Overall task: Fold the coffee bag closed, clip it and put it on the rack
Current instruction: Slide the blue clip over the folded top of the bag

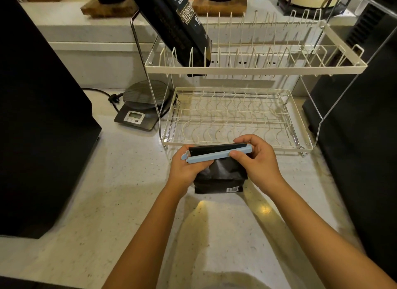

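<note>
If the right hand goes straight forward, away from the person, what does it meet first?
Probably the front rim of the rack's lower tier, just beyond the right hand. Depth is unclear from this single view.

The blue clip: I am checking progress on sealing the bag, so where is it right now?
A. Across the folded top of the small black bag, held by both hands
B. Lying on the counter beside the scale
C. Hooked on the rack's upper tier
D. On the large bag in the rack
A: the blue clip spans the folded top of the small black bag, with the left hand and right hand gripping its ends.
</note>
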